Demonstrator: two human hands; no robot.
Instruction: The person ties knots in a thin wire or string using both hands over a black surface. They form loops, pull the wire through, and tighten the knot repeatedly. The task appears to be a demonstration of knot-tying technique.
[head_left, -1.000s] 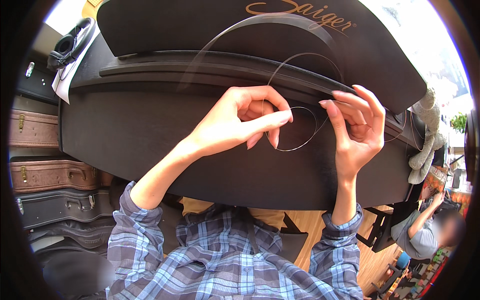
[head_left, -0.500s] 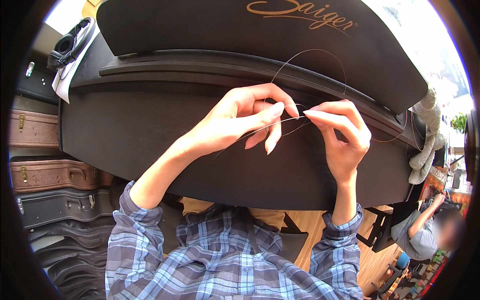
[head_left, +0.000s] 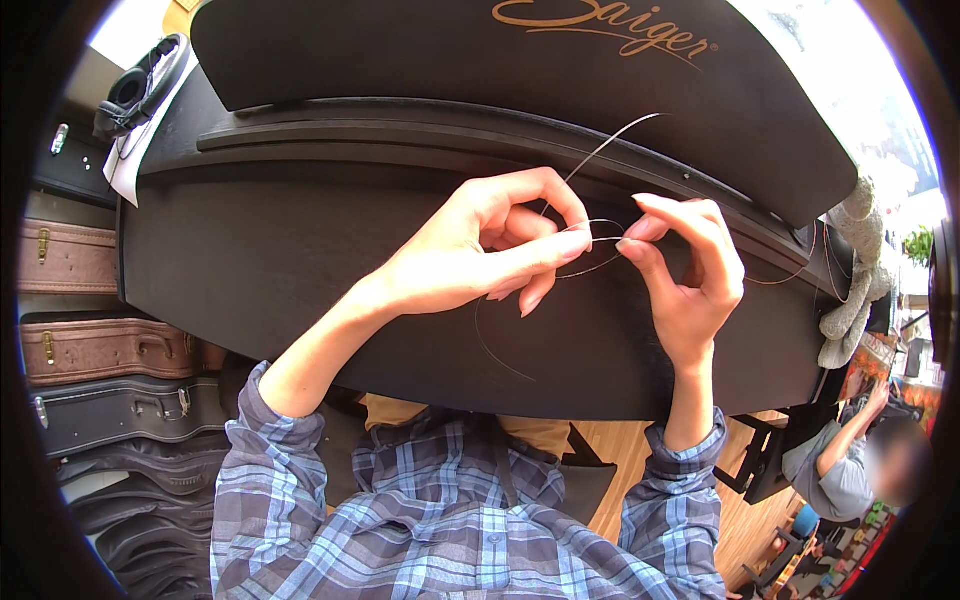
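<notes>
A thin metal string (head_left: 607, 148), like one for an instrument, runs between my two hands above the closed black lid (head_left: 400, 350) of a piano. My left hand (head_left: 500, 240) pinches it between thumb and index finger, the other fingers curled below. Close on the right, my right hand (head_left: 695, 265) holds the string between thumb and fingertip. A small loop of it bows out between the fingertips. One free end rises beyond my left hand; another thin length curves down below that hand over the lid.
Headphones (head_left: 130, 90) lie on white paper at the far left. Several instrument cases (head_left: 110, 405) are stacked on the left. Grey cloth (head_left: 848, 310) and loose thin strings (head_left: 825, 265) hang at the right end. A person in a grey shirt (head_left: 830, 465) is at the lower right.
The big arc of string beyond my hands has sprung loose into a free end. A small loop now shows between my fingertips, and my left pinch has closed further.
</notes>
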